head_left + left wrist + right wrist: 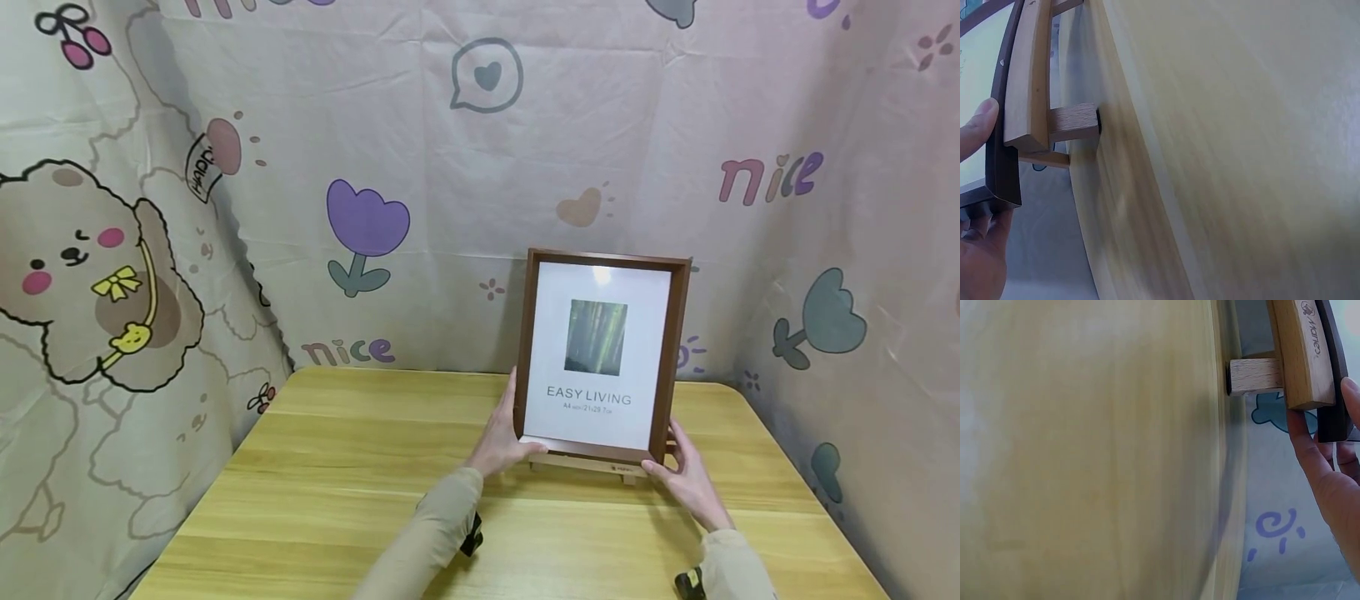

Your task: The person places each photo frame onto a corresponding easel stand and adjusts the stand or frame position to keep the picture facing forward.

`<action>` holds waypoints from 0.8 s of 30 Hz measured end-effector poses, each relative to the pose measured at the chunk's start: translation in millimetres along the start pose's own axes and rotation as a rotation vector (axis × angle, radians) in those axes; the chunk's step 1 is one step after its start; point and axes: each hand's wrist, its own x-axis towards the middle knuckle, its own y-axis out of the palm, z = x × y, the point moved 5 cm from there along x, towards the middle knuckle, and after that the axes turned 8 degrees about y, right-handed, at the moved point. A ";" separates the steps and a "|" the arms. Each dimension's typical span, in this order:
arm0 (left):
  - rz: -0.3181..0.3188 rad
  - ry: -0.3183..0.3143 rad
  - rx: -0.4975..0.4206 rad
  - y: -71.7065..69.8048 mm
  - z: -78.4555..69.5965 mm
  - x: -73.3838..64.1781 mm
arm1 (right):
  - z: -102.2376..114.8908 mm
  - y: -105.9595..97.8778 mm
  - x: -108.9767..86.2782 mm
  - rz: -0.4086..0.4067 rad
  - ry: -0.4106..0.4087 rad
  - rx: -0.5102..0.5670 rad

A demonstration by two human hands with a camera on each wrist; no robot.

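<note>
A brown picture frame (529, 350) with a white "EASY LIVING" insert stands upright, leaning slightly back, on a small wooden easel (592, 464). My left hand (501, 437) holds its lower left corner, thumb on the front and fingers at the side. At the lower right corner my right hand (686, 475) grips it the same way. In the left wrist view the easel's ledge (1027, 75) lies against the frame's bottom edge (1005, 169). The right wrist view has a right finger touching the end of the ledge (1304, 356), beside the dark frame edge (1333, 419).
The easel's short feet (1255, 376) rest on a light wood-grain table (337, 467). Behind and at both sides hangs a pale cloth (465, 192) printed with flowers, words and a bear. The table's back edge runs just behind the easel.
</note>
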 end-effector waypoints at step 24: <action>0.109 -0.221 -0.082 10.2 17.1 -16.4 | 0.9 3.9 -0.4 0.029 0.196 -0.159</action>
